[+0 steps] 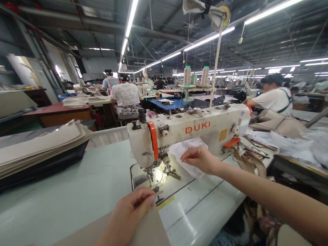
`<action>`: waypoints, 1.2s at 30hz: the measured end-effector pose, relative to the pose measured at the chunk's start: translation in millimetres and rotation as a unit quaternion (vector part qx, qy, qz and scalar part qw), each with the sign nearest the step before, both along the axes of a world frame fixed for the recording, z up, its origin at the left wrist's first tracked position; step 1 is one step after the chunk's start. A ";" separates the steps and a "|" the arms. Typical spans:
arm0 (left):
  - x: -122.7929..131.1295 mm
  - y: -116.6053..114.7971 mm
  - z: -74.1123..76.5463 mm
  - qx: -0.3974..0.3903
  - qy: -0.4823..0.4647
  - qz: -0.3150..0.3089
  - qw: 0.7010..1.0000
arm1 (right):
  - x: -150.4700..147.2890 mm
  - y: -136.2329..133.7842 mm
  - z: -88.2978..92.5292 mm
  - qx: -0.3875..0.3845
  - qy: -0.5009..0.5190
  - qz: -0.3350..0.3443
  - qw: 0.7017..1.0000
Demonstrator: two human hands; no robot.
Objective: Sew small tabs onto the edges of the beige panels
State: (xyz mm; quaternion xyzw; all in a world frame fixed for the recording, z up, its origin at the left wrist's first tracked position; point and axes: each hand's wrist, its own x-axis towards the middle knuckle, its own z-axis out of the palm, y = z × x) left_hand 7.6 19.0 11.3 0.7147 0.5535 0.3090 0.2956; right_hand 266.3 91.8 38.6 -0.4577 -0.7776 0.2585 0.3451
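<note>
My left hand [130, 215] is closed in a pinch just in front of the needle plate [155, 177], with a small pale strip [159, 192] poking out from its fingertips. Under that hand lies a flat beige panel [155, 234], at the table's front. My right hand [199, 159] reaches under the arm of the white sewing machine [177, 131], over a crumpled white plastic bag [185, 147]. Its fingers are pressed together; whatever they hold, if anything, is too small to make out. Beside the needle, the lamp lights the bed and a metal guide [173, 173].
A stack of beige panels [45, 142] stands at the left on the pale green table [106, 176]. Straps and tools [254, 157] lie right of the machine, beside white plastic sheeting [298, 146]. Thread cones [204, 76] stand behind; other people sit at work further off.
</note>
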 end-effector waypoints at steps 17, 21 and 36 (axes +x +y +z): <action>4.1 -21.0 5.3 0.191 -0.037 0.085 0.977 | -89.4 -37.2 -34.0 -0.149 0.264 0.087 0.949; 2.6 -16.0 5.9 0.171 -0.049 0.144 0.974 | -96.5 -34.1 -33.7 -0.191 0.292 0.091 0.933; 6.2 -14.9 -1.4 0.067 -0.060 0.097 0.991 | -108.1 -43.3 -45.0 -0.009 0.186 0.053 0.981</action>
